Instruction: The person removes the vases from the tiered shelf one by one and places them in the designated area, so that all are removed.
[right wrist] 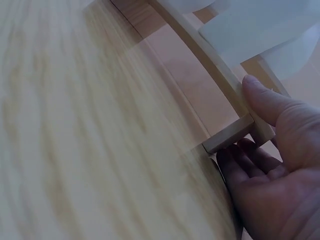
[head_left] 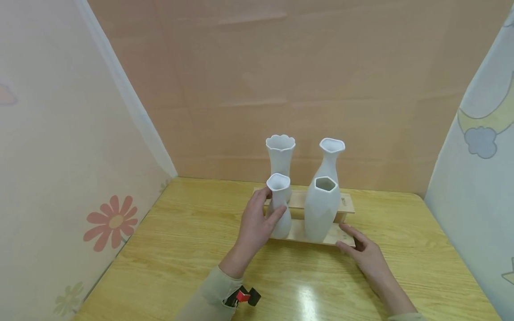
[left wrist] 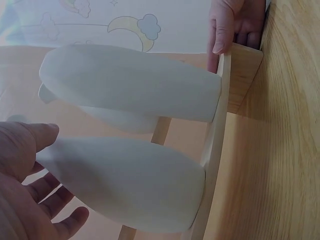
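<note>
We see the small, glossy white vase with a narrow neck and flared, wavy rim [head_left: 282,225] at the front left of the pale wooden two-step stand [head_left: 297,231], its base on the lower step and its long axis upright. Our left hand [head_left: 254,225] is much the nearer: it comes in from the left at neck height, thumb in front and fingers behind, curled loosely round the neck, so the vase lies just to its right. Our right hand [head_left: 368,257] is well apart, with the taller white faceted vase with a five-sided mouth [head_left: 321,211] standing between; it pinches the lower step's right end, thumb above, fingers underneath. The stand sits on the yellow wood-grain surface [head_left: 192,227].
</note>
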`<state>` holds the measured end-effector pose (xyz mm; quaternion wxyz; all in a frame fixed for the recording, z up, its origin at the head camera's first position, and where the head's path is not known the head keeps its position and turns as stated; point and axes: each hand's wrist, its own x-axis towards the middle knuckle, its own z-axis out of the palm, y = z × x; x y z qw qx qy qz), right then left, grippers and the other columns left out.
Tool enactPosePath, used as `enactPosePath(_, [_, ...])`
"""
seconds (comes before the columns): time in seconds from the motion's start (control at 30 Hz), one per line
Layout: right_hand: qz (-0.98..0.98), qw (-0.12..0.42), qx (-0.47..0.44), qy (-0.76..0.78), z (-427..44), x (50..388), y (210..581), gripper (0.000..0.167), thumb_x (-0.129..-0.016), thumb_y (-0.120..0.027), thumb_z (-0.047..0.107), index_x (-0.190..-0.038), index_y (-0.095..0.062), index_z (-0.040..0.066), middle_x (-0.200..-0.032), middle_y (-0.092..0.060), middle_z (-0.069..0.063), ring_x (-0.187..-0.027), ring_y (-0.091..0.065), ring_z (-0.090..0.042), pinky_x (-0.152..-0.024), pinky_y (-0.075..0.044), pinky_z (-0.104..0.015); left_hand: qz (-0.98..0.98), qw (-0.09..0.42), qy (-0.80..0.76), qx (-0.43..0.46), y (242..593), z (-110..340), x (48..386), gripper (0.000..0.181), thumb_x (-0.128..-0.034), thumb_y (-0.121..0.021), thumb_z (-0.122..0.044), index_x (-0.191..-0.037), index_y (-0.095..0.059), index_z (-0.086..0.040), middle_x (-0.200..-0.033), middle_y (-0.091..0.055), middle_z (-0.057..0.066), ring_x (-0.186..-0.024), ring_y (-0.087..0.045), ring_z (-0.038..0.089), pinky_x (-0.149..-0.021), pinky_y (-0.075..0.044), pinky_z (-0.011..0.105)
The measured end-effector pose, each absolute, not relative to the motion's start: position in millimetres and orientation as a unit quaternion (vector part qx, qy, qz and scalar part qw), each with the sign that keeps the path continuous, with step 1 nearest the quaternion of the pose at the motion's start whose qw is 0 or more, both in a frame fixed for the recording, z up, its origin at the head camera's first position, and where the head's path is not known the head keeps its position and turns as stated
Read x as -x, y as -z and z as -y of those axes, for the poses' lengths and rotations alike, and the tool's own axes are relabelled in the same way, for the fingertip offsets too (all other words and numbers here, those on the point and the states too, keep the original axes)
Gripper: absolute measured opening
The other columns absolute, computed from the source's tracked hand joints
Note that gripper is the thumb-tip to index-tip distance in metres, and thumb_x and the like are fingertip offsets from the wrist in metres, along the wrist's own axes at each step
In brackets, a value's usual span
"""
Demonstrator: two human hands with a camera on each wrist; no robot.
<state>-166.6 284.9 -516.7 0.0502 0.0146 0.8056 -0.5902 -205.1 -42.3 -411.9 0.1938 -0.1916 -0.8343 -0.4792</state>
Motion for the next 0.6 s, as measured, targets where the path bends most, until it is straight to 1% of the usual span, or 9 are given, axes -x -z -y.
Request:
enactPosePath(0.07, [-0.802, 0.047, -0.013, 0.595, -284.1, 166.1, 517.3, 0.081, -0.105, -0.078, 0.041, -0.172, -0.041, 0.016, -0.181, -0.027, -0.007, -0.166, -0.017, -0.040, -0.115, -0.043, -0.021, 0.834, 0.194, 0.480, 0.189, 413.0, 41.5, 205.1, 0.054, -0.1021, -0.083, -0.017, -0.150, -0.061, -0.004, -0.136, -0.068, 0.012, -0.126, -0.065, 0.031, -0.107, -0.055, 0.056])
enactPosePath(0.1, [-0.799, 0.046, -0.012, 0.599, -283.8, 165.8, 517.7, 0.081, -0.105, -0.078, 0.040, -0.172, -0.040, 0.015, -0.181, -0.027, -0.008, -0.166, -0.018, -0.040, -0.109, -0.043, -0.013, 0.833, 0.194, 0.482, 0.188, 413.6, 41.2, 205.2, 0.054, -0.1022, -0.083, -0.017, -0.150, -0.061, -0.004, -0.136, -0.068, 0.012, -0.126, -0.065, 0.031, -0.107, -0.056, 0.056])
enactPosePath(0.13, [-0.795, 0.044, -0.011, 0.605, -283.3, 165.6, 518.2, 0.080, -0.105, -0.078, 0.039, -0.172, -0.041, 0.014, -0.181, -0.027, -0.009, -0.166, -0.018, -0.041, -0.103, -0.042, -0.008, 0.833, 0.194, 0.483, 0.188, 414.2, 41.0, 205.3, 0.053, -0.1023, -0.082, -0.017, -0.149, -0.061, -0.003, -0.136, -0.068, 0.012, -0.126, -0.065, 0.031, -0.107, -0.056, 0.056])
enactPosePath(0.17, [-0.790, 0.042, -0.009, 0.612, -283.0, 165.4, 518.6, 0.080, -0.105, -0.078, 0.037, -0.172, -0.041, 0.013, -0.181, -0.027, -0.010, -0.166, -0.018, -0.041, -0.100, -0.042, -0.005, 0.832, 0.193, 0.485, 0.188, 414.9, 40.9, 205.5, 0.053, -0.1024, -0.082, -0.017, -0.149, -0.061, -0.003, -0.136, -0.068, 0.012, -0.125, -0.066, 0.031, -0.107, -0.056, 0.056])
enactPosePath(0.23, [-0.782, 0.041, -0.006, 0.623, -282.4, 165.0, 518.9, 0.080, -0.105, -0.079, 0.035, -0.171, -0.040, 0.012, -0.181, -0.027, -0.010, -0.166, -0.018, -0.041, -0.099, -0.043, -0.005, 0.829, 0.194, 0.489, 0.188, 416.5, 40.4, 205.9, 0.052, -0.1024, -0.082, -0.017, -0.148, -0.061, -0.003, -0.135, -0.068, 0.013, -0.124, -0.066, 0.031, -0.106, -0.057, 0.057])
enactPosePath(0.4, [-0.777, 0.039, -0.004, 0.628, -282.6, 165.6, 519.3, 0.079, -0.106, -0.078, 0.034, -0.171, -0.041, 0.011, -0.181, -0.027, -0.010, -0.166, -0.016, -0.041, -0.099, -0.045, -0.006, 0.821, 0.193, 0.503, 0.189, 419.8, 39.7, 207.0, 0.050, -0.1027, -0.082, -0.016, -0.146, -0.061, -0.003, -0.133, -0.068, 0.013, -0.121, -0.067, 0.032, -0.104, -0.058, 0.059])
enactPosePath(0.6, [-0.782, 0.039, -0.004, 0.622, -283.4, 166.9, 519.2, 0.080, -0.105, -0.078, 0.036, -0.171, -0.041, 0.011, -0.181, -0.027, -0.010, -0.167, -0.014, -0.041, -0.099, -0.043, -0.005, 0.816, 0.195, 0.511, 0.188, 419.1, 38.8, 206.9, 0.047, -0.1035, -0.081, -0.016, -0.145, -0.062, -0.004, -0.131, -0.069, 0.011, -0.120, -0.068, 0.029, -0.104, -0.060, 0.051])
